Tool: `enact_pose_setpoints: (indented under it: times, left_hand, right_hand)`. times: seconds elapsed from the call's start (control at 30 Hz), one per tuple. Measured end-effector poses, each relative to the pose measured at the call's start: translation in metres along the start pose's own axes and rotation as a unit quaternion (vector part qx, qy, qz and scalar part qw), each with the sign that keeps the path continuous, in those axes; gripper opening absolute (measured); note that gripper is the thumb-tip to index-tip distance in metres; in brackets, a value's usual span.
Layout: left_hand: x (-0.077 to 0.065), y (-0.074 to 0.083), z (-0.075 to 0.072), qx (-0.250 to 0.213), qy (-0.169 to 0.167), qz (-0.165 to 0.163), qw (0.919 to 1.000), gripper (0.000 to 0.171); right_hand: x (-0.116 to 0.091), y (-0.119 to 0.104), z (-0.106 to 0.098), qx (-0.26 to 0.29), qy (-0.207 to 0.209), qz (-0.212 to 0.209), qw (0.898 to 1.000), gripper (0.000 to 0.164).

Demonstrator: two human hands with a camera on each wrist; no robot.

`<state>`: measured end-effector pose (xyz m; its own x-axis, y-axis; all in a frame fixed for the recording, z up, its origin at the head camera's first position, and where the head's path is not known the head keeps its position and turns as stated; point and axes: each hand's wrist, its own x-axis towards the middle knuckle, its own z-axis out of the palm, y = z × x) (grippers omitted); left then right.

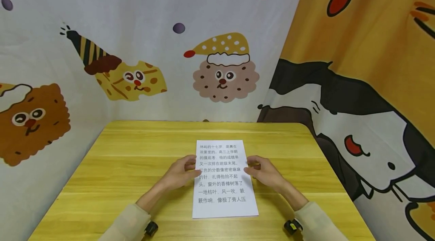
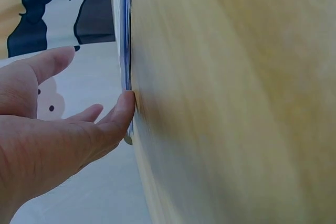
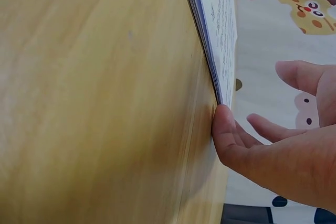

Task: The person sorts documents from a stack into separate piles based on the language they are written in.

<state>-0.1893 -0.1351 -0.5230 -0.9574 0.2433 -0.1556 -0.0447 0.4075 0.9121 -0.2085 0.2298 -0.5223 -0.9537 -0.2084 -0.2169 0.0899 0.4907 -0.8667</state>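
We see the paper stack [image 1: 222, 179] lying on the table [image 1: 136, 146]. The left hand [image 1: 180, 172] is touching its left edge, and the right hand [image 1: 266, 173] is touching its right edge. Behind the stack, beyond the table, hangs the white curtain wall [image 1: 146, 25]; to its right, beside the table, we find another curtain [image 1: 306, 37].

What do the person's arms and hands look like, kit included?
Left hand and right hand: bare, no gloves. Left sleeve and right sleeve: plain pale beige. Small black devices beside both cuffs, left device, right device; the right shows a yellow mark.
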Motion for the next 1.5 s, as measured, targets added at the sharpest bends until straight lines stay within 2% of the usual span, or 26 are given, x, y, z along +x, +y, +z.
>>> enact_pose_setpoints:
  times: [0.2, 0.47, 0.67, 0.8, 1.0, 1.2, 1.33, 1.5]
  left_hand:
    - [0.000, -0.001, 0.001, -0.015, 0.007, -0.001, 0.9999, 0.066]
    - [0.005, 0.002, 0.002, -0.030, 0.039, -0.001, 0.9988, 0.064]
    - [0.008, 0.004, 0.004, -0.028, 0.051, -0.002, 0.9983, 0.077]
    - [0.008, 0.005, 0.006, -0.030, 0.050, -0.009, 0.9983, 0.083]
    - [0.011, 0.005, 0.008, -0.033, 0.035, -0.018, 0.9987, 0.078]
    - [0.013, 0.003, 0.011, -0.048, 0.018, -0.013, 0.9986, 0.069]
    - [0.014, 0.002, 0.011, -0.051, 0.021, -0.003, 0.9985, 0.067]
    - [0.012, 0.002, 0.009, -0.060, 0.027, 0.000, 0.9978, 0.066]
  right_hand:
    - [-0.001, 0.001, 0.000, -0.008, 0.009, -0.006, 1.000, 0.058]
    - [0.001, -0.001, 0.004, 0.036, 0.041, -0.011, 0.998, 0.049]
    - [0.006, 0.003, 0.010, 0.073, 0.052, -0.011, 0.996, 0.050]
    - [0.007, 0.006, 0.013, 0.082, 0.057, -0.010, 0.995, 0.055]
    - [0.008, 0.008, 0.015, 0.095, 0.064, -0.013, 0.993, 0.062]
    - [0.009, 0.007, 0.014, 0.093, 0.071, -0.016, 0.993, 0.056]
    - [0.009, 0.007, 0.014, 0.094, 0.074, -0.017, 0.993, 0.051]
    - [0.009, 0.005, 0.013, 0.125, 0.063, -0.013, 0.990, 0.047]
